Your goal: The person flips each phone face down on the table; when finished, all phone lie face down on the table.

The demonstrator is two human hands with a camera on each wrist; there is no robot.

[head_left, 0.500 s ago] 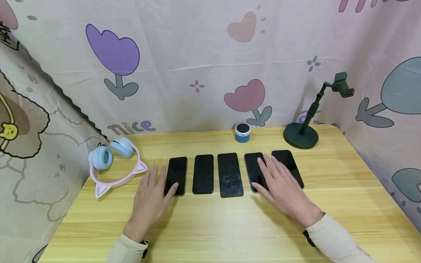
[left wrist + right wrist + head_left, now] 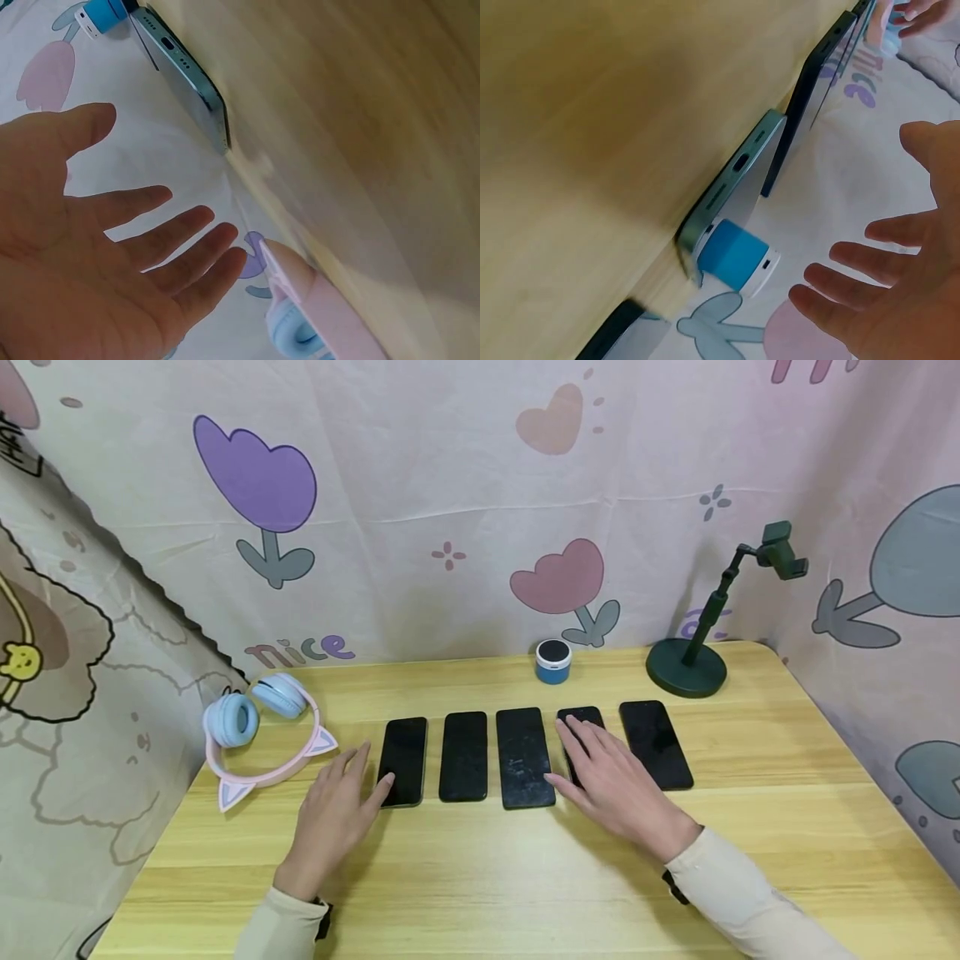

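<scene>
while over the phones (image 2: 522, 757), both hands (image 2: 611, 785) flat

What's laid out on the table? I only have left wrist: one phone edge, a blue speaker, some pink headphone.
Observer: Five dark phones lie side by side in a row, screens up; the middle phone is the widest.
Operator: Anything over them?
Observer: The right hand is spread over the fourth phone from the left, fingers straight. I cannot tell whether it touches.
Operator: And on my side?
Observer: The left hand is open, its thumb tip at the near left edge of the leftmost phone.
</scene>
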